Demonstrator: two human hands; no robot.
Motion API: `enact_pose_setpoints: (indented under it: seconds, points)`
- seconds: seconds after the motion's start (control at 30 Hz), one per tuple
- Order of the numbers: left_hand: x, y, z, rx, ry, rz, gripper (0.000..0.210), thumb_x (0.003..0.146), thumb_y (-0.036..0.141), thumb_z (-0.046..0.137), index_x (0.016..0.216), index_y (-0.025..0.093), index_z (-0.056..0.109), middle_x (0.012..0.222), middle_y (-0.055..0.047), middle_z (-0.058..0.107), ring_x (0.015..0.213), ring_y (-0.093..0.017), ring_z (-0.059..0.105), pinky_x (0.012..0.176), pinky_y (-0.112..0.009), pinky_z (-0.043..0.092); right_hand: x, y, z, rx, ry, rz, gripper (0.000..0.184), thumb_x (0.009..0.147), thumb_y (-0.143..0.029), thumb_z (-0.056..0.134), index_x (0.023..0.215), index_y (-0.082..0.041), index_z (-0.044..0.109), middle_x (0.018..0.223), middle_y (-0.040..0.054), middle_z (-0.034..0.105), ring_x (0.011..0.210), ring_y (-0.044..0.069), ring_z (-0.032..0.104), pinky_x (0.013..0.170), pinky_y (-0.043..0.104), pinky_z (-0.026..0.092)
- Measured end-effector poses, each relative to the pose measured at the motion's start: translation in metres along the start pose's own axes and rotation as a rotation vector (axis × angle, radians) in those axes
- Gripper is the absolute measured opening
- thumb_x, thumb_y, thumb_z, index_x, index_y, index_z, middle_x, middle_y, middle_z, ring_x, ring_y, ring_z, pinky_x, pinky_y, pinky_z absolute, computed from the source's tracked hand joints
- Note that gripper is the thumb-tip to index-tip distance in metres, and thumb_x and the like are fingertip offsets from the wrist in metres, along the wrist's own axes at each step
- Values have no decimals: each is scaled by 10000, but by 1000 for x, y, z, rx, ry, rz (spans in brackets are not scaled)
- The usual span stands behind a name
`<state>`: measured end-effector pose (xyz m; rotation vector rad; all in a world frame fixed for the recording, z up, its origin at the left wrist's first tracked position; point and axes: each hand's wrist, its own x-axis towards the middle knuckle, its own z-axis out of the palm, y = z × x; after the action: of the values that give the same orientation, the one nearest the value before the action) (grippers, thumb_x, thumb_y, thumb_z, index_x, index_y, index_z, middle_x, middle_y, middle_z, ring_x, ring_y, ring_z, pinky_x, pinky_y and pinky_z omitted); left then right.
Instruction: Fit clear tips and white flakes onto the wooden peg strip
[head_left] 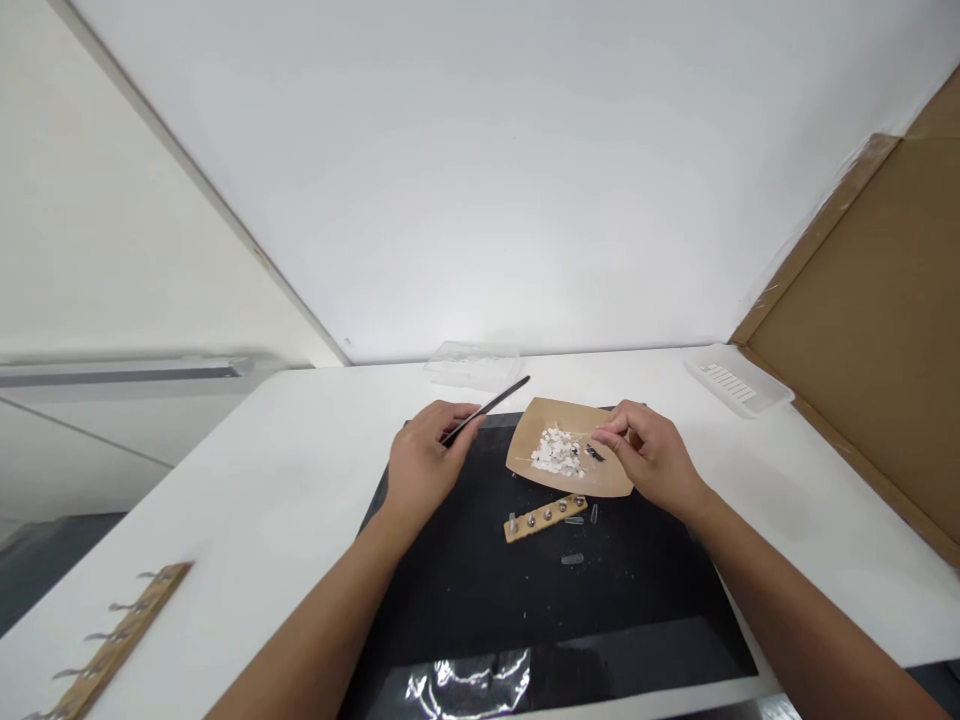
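My left hand (431, 450) grips a thin black nail file (499, 397), its free end pointing up and to the right. Over the right side of a brown paper tray (529, 432), my right hand (646, 445) is closed in a pinch; a thin pale piece seems to stick out from the fingertips, too faint to name. White flakes (557, 452) are heaped in the tray, with small dark scraps (595, 453) beside them. Just below lies a wooden nail stand (545, 518) with several metal studs and a clear tip at its left end. Loose clear nail tips (572, 559) lie nearby.
A black mat (465, 590) covers the middle of the white table (300, 480). Clear plastic packaging (476, 365) is by the wall, and a clear plastic box (739, 383) stands at the back right. A wooden strip with metal clips (124, 640) lies left. Cardboard (862, 350) walls the right side.
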<state>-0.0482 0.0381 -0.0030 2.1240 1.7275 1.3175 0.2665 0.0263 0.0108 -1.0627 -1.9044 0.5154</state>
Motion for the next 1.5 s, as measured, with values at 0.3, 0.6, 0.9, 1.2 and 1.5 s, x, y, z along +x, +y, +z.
enact_pose_setpoints:
  seconds: [0.3, 0.6, 0.9, 1.2, 1.5]
  points:
    - [-22, 29, 27, -188, -118, 147, 148, 1020, 325, 665, 1049, 228, 773, 994, -50, 784, 895, -202, 740, 819, -336, 610, -3, -8, 14, -26, 118, -69, 278, 1050, -354, 635, 803, -236, 591, 783, 8, 626, 736, 176, 580, 697, 314, 457]
    - [-22, 44, 18, -213, -205, 168, 143, 1004, 304, 680, 1069, 240, 791, 982, -48, 793, 881, -203, 749, 792, -331, 615, -5, -3, 25, -39, 171, -55, 292, 1071, -356, 585, 801, -247, 565, 803, 24, 634, 765, 194, 597, 708, 325, 478]
    - [-36, 58, 26, -436, -205, -70, 164, 972, 342, 724, 1028, 234, 834, 875, -30, 780, 785, -184, 740, 683, -292, 604, -5, -6, 30, -154, 185, -87, 270, 1097, -283, 504, 829, -257, 500, 800, 30, 594, 783, 203, 593, 726, 329, 464]
    - [-42, 64, 31, -491, -120, -158, 181, 950, 367, 742, 1013, 229, 840, 924, -35, 813, 799, -198, 752, 701, -308, 624, 1, -17, 48, -252, 152, -87, 330, 1101, -303, 497, 780, -250, 447, 798, 30, 607, 763, 194, 577, 731, 327, 426]
    - [-43, 78, 26, -576, -163, -321, 236, 910, 388, 745, 994, 196, 854, 822, -48, 791, 738, -182, 727, 563, -232, 539, 6, -17, 44, -275, 233, -107, 288, 1078, -260, 546, 803, -247, 463, 770, 10, 573, 712, 184, 550, 669, 319, 392]
